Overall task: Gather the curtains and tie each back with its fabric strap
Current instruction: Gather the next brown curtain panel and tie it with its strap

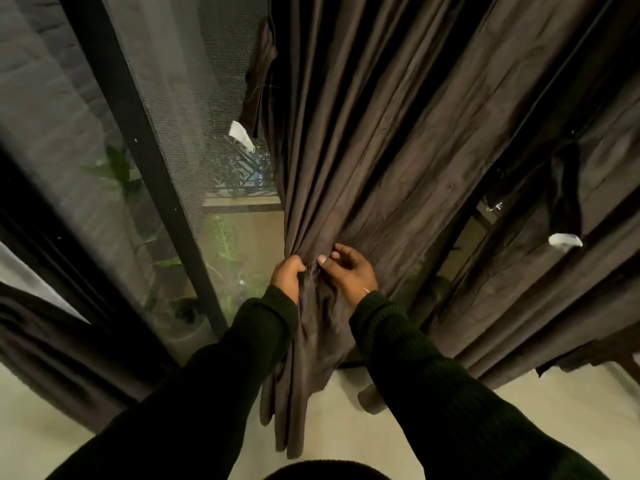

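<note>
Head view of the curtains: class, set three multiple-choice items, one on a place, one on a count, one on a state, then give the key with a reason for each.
1. Where is the left hand?
A. On the left edge of the gathered brown curtain
B. On the window frame
C. On the floor

2. How many white tags show on the hanging fabric straps?
A. None
B. Two
C. Five

3. What state is the curtain being held in?
A. Tied back with a strap
B. Bunched in the hands, not yet tied
C. Lying flat on the floor

Key: 1 A, its fingers curl round the curtain's edge folds. 2 B, one white tag hangs by the mesh screen and another white tag at right. 3 B, the folds converge between the left hand and the right hand, with no strap round them.
</note>
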